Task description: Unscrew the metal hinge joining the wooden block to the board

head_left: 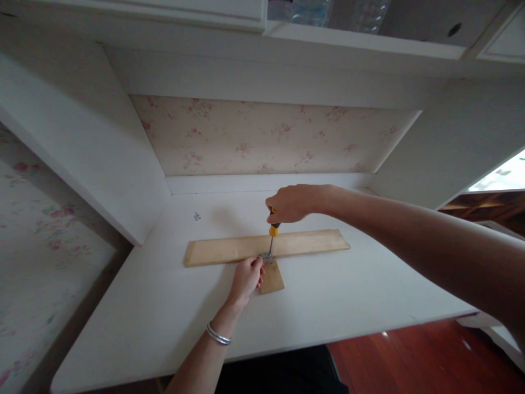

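A long pale wooden strip (311,243) lies across the white desk (164,323). A short wooden piece (271,280) butts against its near edge, forming a T. A small metal bracket (266,256) sits at the joint. My right hand (292,203) grips the yellow-and-black handle of a screwdriver (273,230), held upright with its tip down on the bracket. My left hand (247,277), a silver bangle on its wrist, rests with pinched fingertips at the bracket and the short piece.
The desk sits in a white alcove with floral wallpaper (262,139) at the back and side panels left and right. A few small screws (197,216) lie at the back left of the desk. Red-brown floor (410,355) shows beyond the desk's near edge.
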